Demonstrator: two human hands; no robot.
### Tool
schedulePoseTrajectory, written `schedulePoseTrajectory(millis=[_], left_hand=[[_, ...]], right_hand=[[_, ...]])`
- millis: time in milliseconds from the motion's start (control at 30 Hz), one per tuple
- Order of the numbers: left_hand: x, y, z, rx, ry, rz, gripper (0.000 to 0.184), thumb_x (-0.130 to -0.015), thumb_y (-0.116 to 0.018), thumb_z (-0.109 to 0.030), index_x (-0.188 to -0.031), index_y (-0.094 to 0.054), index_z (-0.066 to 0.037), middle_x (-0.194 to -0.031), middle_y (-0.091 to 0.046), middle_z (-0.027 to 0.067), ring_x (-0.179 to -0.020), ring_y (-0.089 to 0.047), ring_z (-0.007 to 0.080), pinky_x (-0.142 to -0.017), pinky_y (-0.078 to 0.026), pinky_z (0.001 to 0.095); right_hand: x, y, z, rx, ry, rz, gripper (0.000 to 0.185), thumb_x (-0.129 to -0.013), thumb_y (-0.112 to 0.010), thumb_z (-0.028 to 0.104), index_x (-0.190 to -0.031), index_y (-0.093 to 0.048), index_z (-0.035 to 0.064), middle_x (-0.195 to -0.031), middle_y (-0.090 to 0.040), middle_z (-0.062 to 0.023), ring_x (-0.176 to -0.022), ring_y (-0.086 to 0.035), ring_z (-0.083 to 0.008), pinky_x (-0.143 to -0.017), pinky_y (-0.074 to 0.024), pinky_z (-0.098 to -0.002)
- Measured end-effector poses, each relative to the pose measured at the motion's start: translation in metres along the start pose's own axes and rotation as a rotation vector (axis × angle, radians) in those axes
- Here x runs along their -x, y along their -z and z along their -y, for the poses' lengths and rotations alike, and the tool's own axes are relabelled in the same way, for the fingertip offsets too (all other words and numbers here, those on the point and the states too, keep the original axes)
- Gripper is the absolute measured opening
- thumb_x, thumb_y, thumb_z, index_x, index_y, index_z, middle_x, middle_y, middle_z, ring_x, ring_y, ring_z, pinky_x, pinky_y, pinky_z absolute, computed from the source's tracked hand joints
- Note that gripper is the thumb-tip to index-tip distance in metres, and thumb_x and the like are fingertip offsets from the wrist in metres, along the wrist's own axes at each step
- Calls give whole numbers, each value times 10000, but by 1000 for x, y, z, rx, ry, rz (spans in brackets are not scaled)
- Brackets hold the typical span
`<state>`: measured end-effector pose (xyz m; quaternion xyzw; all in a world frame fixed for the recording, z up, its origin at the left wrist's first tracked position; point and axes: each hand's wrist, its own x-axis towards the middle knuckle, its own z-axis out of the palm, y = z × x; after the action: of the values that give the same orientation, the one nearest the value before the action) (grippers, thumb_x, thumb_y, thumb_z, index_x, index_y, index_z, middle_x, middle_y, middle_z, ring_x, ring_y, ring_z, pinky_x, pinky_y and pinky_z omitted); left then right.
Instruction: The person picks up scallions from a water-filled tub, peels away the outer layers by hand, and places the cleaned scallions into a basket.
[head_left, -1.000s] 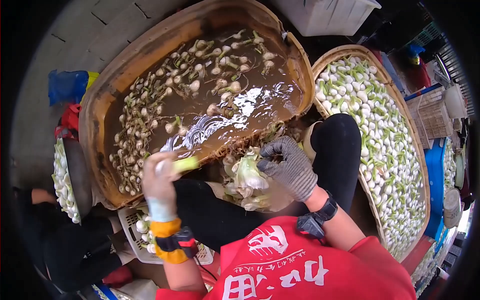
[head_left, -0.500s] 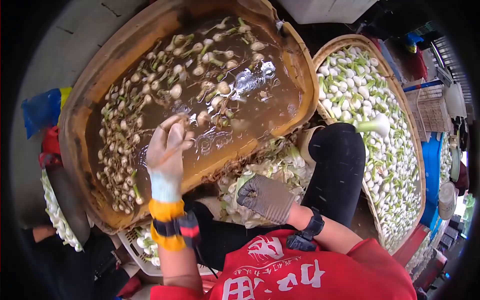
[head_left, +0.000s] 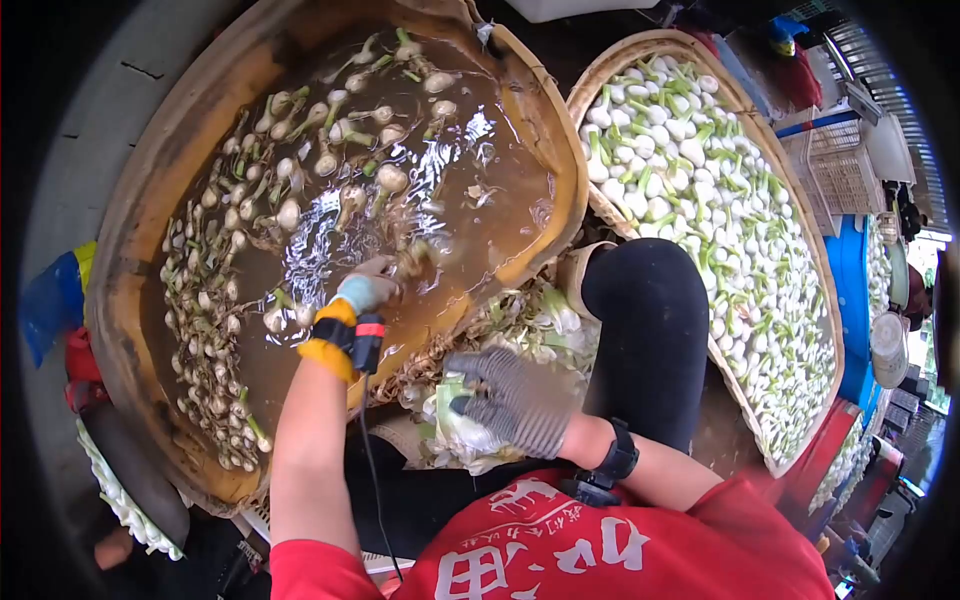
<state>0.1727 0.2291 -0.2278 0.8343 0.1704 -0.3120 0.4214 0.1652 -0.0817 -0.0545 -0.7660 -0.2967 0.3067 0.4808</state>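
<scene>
My left hand [head_left: 370, 285], in a pale glove with a yellow wristband, is low over the brown water of the big tan tub [head_left: 570, 190]. At its fingertips is a blurred, rooty garlic bulb [head_left: 417, 258]; the fingers are partly hidden and seem closed on it. Around the hand float several unpeeled garlic bulbs [head_left: 290, 213] with stems and roots. My right hand [head_left: 515, 400], in a grey striped glove, has its fingers apart and holds nothing I can see. It hovers over a heap of peeled-off garlic skins and leaves [head_left: 545, 330] by my knee.
Right of my knee stands a second tub [head_left: 590, 85] filled with clean white garlic [head_left: 690, 150]. Beyond it are a blue bin [head_left: 850, 270] and stacked baskets [head_left: 840, 170]. At the far left are a blue bag [head_left: 52, 305] and more white garlic [head_left: 125, 490]. A cable [head_left: 372, 450] hangs from my left wrist.
My left hand has reached down to the water. My right hand has gone from closed to spread fingers. A white garlic bulb seen in mid-air over the right tub is no longer there.
</scene>
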Motion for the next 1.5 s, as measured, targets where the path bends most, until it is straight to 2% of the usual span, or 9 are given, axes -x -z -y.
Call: schedulePoseTrajectory(millis=[100, 233, 433, 833, 1033, 1167, 1300, 1433, 1500], left_hand=[[74, 3, -55, 1230, 14, 185, 359, -1010, -444, -338, -1199, -567, -58, -911, -653, 116, -651, -603, 147, -527, -471, 204], [178, -21, -126, 1603, -57, 5, 651, -983, -360, -615, -1195, -558, -32, -963, -666, 159, -697, -637, 229, -555, -512, 253], [233, -88, -157, 1983, -395, -101, 512, -981, -475, -530, -1224, -543, -84, -1096, -625, 67, -935, -634, 226, -802, -590, 413], [286, -108, -167, 1406, -314, -141, 530, -991, -471, -422, -1253, -543, 33, -1068, -645, 128, -825, -650, 242, -738, -540, 350], [312, -104, -141, 1035, -327, -161, 622, -904, -641, -253, -1389, -393, 47, -894, -603, 55, -820, -628, 158, -794, -569, 349], [322, -108, -192, 924, -168, -274, 429, -816, -762, -184, -1120, -561, 43, -885, -657, 87, -689, -641, 166, -708, -549, 286], [311, -126, -171, 1119, -309, -272, 453, -911, -634, -193, -1303, -494, -13, -1042, -681, 123, -853, -671, 187, -697, -543, 250], [330, -119, -182, 1143, -279, -326, 380, -906, -575, -177, -1258, -568, -34, -966, -713, 123, -841, -678, 221, -780, -533, 305], [326, -112, -169, 225, -573, -465, 260, -910, -490, -65, -1097, -637, 38, -948, -678, 126, -870, -673, 180, -751, -534, 251]], right_hand=[[-4, 11, -7, 2, 118, -154, 292, -908, -650, 263, -1135, -669, 81, -1011, -654, -143, -886, -632, -319, -827, -510, -399], [-11, 12, -3, -21, 267, -228, 207, -896, -639, 171, -1080, -699, 97, -957, -662, -118, -892, -618, -320, -809, -508, -405], [-1, 12, 31, 190, 509, -263, 286, -892, -588, 296, -1101, -695, 132, -913, -664, -100, -831, -625, -294, -715, -506, -416], [42, 16, 52, -1, 233, -198, 154, -832, -642, 238, -856, -678, 90, -806, -674, -107, -708, -659, -296, -652, -525, -394], [59, 15, 69, -88, 162, 288, 171, -823, -654, 246, -851, -681, 80, -798, -673, -132, -719, -658, -286, -682, -524, -368], [46, 18, 79, 168, 324, -77, 127, -808, -664, 192, -862, -646, 79, -779, -648, -87, -722, -648, -222, -666, -508, -336], [-16, 65, 54, 186, 366, -801, 89, -849, -639, 145, -856, -647, 57, -789, -669, -94, -717, -653, -239, -686, -516, -362], [-3, 74, 32, 353, 58, -523, 166, -836, -702, 239, -833, -684, 74, -831, -694, -116, -784, -670, -274, -750, -518, -375], [19, 56, 30, 322, 126, -305, 184, -841, -706, 259, -895, -705, 83, -865, -702, -121, -821, -674, -275, -766, -517, -377]])
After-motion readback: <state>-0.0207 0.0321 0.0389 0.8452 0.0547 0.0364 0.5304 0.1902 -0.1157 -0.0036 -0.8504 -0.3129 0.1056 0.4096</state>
